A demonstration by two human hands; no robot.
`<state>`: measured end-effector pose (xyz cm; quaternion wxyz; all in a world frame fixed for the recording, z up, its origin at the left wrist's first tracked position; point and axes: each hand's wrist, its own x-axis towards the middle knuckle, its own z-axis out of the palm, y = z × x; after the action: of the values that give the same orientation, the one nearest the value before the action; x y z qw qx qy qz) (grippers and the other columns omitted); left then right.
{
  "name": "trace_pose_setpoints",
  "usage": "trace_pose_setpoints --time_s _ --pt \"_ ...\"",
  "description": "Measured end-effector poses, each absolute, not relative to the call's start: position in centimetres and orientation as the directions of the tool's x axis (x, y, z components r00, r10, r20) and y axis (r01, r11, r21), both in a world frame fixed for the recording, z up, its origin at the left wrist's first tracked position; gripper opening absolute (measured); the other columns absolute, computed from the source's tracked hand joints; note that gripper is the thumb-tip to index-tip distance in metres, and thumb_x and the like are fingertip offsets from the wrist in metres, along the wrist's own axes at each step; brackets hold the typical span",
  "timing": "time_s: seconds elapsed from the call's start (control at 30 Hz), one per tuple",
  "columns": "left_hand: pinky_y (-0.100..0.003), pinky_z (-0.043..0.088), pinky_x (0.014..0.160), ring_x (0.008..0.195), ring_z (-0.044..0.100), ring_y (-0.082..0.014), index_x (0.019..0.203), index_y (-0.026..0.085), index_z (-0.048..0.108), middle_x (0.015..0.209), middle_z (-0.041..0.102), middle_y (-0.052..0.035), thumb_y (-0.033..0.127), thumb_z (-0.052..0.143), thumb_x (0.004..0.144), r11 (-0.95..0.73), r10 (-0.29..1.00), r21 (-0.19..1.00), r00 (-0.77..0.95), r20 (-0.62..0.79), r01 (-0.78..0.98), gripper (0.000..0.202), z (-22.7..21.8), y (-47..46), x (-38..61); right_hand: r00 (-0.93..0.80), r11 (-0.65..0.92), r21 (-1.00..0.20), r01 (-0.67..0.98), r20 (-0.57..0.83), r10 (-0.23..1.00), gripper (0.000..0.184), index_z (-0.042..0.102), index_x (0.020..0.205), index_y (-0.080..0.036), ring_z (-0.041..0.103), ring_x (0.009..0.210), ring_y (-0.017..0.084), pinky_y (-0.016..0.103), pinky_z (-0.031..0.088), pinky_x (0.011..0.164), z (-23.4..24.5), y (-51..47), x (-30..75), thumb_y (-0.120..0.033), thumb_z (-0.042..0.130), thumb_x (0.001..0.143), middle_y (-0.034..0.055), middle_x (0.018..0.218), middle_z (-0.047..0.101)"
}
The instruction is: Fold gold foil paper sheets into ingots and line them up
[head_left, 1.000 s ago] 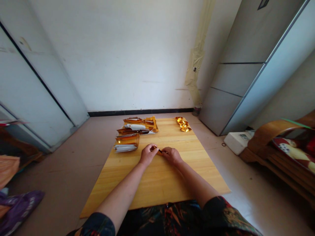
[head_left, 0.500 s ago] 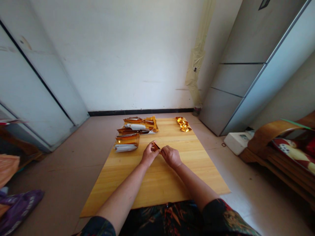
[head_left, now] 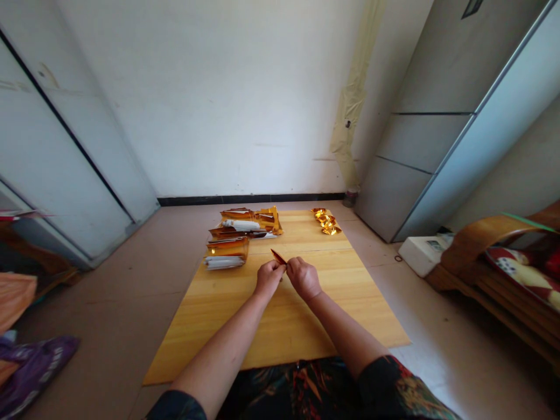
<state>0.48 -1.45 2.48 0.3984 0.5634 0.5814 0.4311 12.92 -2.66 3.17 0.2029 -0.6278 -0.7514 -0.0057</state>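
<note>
Pinched the pointed gold foil scrap (head_left: 278,257) firmly in the left hand (head_left: 269,279), right hand (head_left: 304,279) just beside it, grip unclear, above the pale wooden surface (head_left: 280,332).

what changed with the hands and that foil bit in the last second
The small piece of gold foil, a narrow strip low between the hands before, now points up and away from the left hand, pinched in its fingers. The right hand has stayed close beside it. The stacked foil packets and folded foil pieces on the wooden board stayed put.
</note>
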Motion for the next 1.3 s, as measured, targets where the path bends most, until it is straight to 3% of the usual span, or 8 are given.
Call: trace_pose_setpoints --time_s 0.23,0.5,1.1,1.3 --pt "-0.023 0.029 0.049 0.046 0.049 -0.0126 0.045 0.02 0.047 0.04 0.048 0.0032 0.03 0.051 0.069 -0.015 0.997 0.858 -0.055 0.05 0.514 0.026 2.0 -1.2 0.7 -0.054 0.183 -0.443 0.878 0.287 0.956 0.02 0.059 0.082 -0.019 0.06 0.07 0.014 0.021 0.034 0.059 2.9 -2.8 12.5 -0.025 0.042 0.093 0.0043 0.083 0.065" --pt "-0.024 0.022 0.048 0.045 0.044 -0.0118 0.044 0.019 0.046 0.04 0.045 0.0029 0.029 0.049 0.071 -0.014 0.999 0.827 -0.024 0.034 0.563 0.029 2.0 -1.4 0.5 0.055 0.081 -0.682 0.727 0.175 0.983 0.022 0.058 0.074 -0.02 0.058 0.062 0.012 0.019 0.036 0.057 2.5 -2.6 12.6 -0.024 0.043 0.09 0.0008 0.068 0.065" --pt "-0.021 0.026 0.046 0.044 0.045 -0.0101 0.051 0.018 0.048 0.044 0.048 0.0033 0.029 0.048 0.071 0.023 0.999 0.889 0.033 -0.043 0.457 0.023 1.6 -1.4 0.5 0.183 -0.066 -0.837 0.544 0.042 0.982 0.017 0.056 0.071 -0.018 0.055 0.048 0.011 0.019 0.038 0.053 1.7 -1.8 13.0 -0.018 0.044 0.083 -0.0023 0.052 0.058" --pt "-0.021 0.025 0.047 0.044 0.043 -0.0095 0.047 0.017 0.047 0.042 0.047 0.0037 0.027 0.05 0.07 0.005 0.999 0.876 0.036 -0.026 0.483 0.025 1.7 -1.3 0.6 0.166 -0.047 -0.805 0.591 0.065 0.984 0.015 0.057 0.072 -0.018 0.056 0.052 0.012 0.02 0.037 0.055 1.7 -1.7 13.3 -0.018 0.046 0.083 -0.0009 0.053 0.06"
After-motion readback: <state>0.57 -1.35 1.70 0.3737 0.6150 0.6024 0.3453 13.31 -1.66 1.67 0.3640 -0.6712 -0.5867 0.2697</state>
